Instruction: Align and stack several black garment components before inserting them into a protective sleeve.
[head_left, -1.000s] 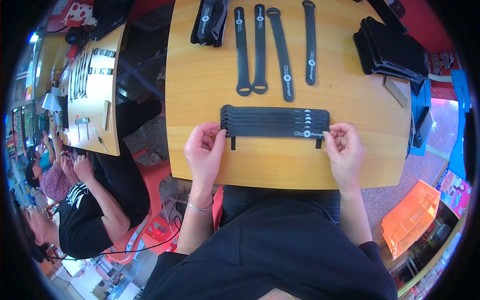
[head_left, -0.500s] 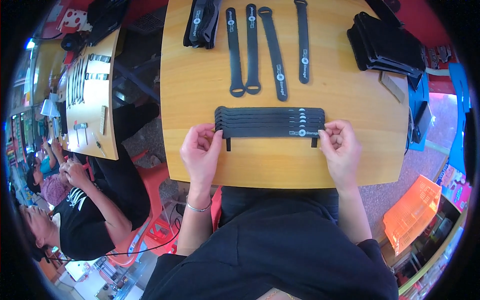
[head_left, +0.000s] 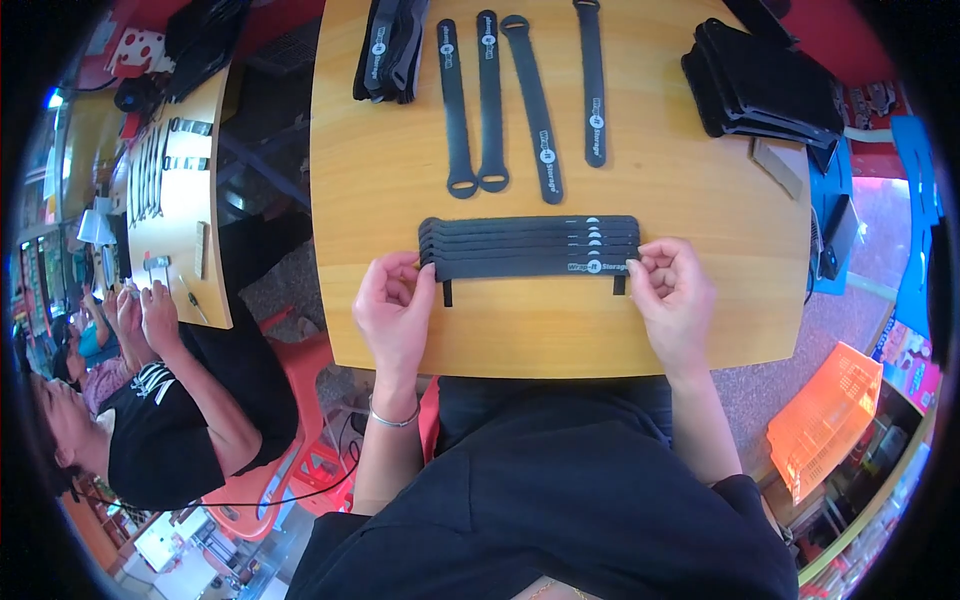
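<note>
A fanned row of several dark hook-and-loop straps (head_left: 520, 245) lies crosswise near the front of the wooden table (head_left: 720, 300). My left hand (head_left: 392, 300) pinches the left end of the nearest strap between thumb and finger. At the right end, my right hand (head_left: 673, 292) pinches the same strap, beside its white printing. Two short black tabs (head_left: 448, 293) stick out from under the row toward me. Beyond it, single straps (head_left: 546, 150) with slotted ends lie lengthwise, spaced apart.
A bundle of dark straps (head_left: 390, 55) sits at the far left. Black folded pieces (head_left: 765, 85) are piled at the far right, near a small flat block (head_left: 775, 168). An orange basket (head_left: 825, 420) stands off the right edge. Another person (head_left: 185, 420) works at a left-hand table.
The view has shifted slightly, so the table and straps appear a little further left. My grip on the row looks the same. The other person's hands have moved up toward their table.
</note>
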